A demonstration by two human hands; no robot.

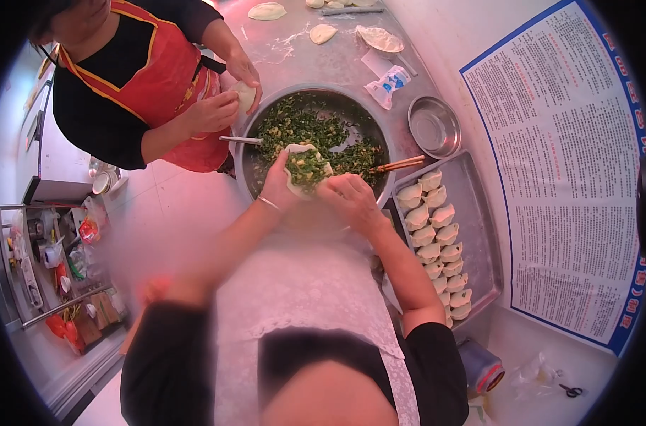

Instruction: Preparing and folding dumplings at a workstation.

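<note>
My left hand (281,186) cups an open dough wrapper (300,146) over the near part of a large steel bowl (313,87). A heap of chopped green filling (308,165) with pale yellow bits lies on the wrapper. The bent fingers of my right hand (352,201) grip the wrapper's right edge; the fingertips are partly hidden. More of the green mix (296,120) lines the bowl. Wooden chopsticks (400,164) lean over its right rim, and a pale utensil handle (240,140) sticks out on the left.
Right of the bowl, a metal tray (481,255) holds rows of folded dumplings (442,215). A steel basin (434,128) stands behind it. Across the bowl's left side, a co-worker in a red apron (142,101) holds a dough wrapper (245,97). Dough rounds (323,34) lie on the floured table.
</note>
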